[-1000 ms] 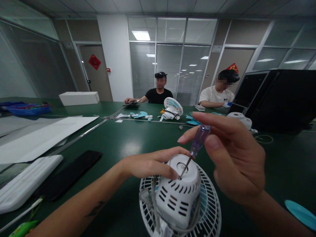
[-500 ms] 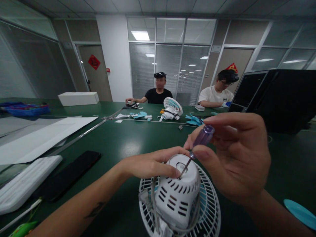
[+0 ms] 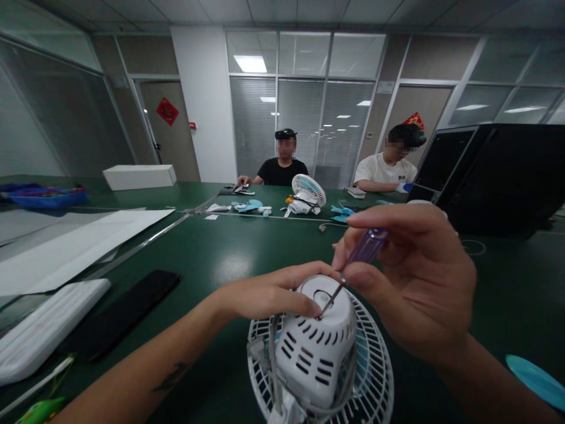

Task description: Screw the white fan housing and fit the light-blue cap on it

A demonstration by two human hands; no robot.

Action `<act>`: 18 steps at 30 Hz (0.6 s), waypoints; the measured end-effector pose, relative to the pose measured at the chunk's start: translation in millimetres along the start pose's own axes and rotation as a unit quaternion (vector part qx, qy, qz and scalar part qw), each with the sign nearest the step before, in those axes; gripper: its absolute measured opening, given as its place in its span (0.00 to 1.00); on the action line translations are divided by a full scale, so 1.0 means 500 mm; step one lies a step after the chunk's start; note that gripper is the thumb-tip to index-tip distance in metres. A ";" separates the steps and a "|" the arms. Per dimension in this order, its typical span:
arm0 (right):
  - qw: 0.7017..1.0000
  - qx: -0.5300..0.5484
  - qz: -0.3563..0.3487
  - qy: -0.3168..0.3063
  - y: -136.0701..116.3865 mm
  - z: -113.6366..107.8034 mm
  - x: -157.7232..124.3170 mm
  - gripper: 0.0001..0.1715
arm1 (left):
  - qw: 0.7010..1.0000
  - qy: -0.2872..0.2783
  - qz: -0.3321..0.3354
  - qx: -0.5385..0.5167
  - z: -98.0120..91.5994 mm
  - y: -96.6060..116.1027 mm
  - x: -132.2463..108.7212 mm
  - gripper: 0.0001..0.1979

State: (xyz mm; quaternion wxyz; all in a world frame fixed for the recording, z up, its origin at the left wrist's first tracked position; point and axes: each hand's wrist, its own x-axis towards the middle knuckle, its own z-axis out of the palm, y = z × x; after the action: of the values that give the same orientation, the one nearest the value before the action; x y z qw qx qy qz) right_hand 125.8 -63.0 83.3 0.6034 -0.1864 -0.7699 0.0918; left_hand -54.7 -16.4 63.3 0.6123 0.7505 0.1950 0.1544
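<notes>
A white fan (image 3: 309,359) rests grille-down on the green table, its motor housing facing up and a cable looped round it. My left hand (image 3: 273,294) is wrapped over the top of the housing, thumb beside the screwdriver tip. Between the thumb and fingers of my right hand (image 3: 419,282) is a purple-handled screwdriver (image 3: 366,246). Its thin shaft slants down to the left, with the tip at a small hole on the housing near my left thumb.
At left lie a black phone-like slab (image 3: 123,312), a white keyboard-like object (image 3: 53,330) and paper sheets (image 3: 88,250). A blue disc (image 3: 536,380) is at right. Across the table are a second fan (image 3: 308,194), a black monitor-like panel (image 3: 498,176) and two seated people.
The fingers of my right hand have shifted around the screwdriver handle, which leans slightly more to the right. Across the table, a person's hand has moved a little to the right.
</notes>
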 end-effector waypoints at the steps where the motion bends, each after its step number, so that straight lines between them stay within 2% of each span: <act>1: 1.000 0.004 0.008 -0.009 -0.001 0.000 -0.001 0.17 | 1.000 0.000 0.003 0.000 0.000 0.001 0.000 0.20; 5: 0.999 0.004 0.033 -0.033 -0.010 0.001 -0.002 0.18 | 1.000 0.001 0.019 -0.002 0.001 0.002 0.000 0.15; 12: 0.999 -0.020 0.008 0.028 -0.005 0.008 0.002 0.21 | 1.000 -0.002 0.008 0.014 0.000 0.000 0.000 0.18; 18: 0.999 -0.002 0.034 -0.017 -0.014 0.002 0.000 0.18 | 1.000 0.008 -0.007 0.004 0.000 0.003 0.003 0.22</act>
State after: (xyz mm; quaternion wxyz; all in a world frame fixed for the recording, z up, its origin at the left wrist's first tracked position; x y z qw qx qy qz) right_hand 123.9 -69.3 85.5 0.5864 -0.2120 -0.7736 0.1133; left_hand -53.2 -15.7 64.7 0.6087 0.7502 0.2060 0.1557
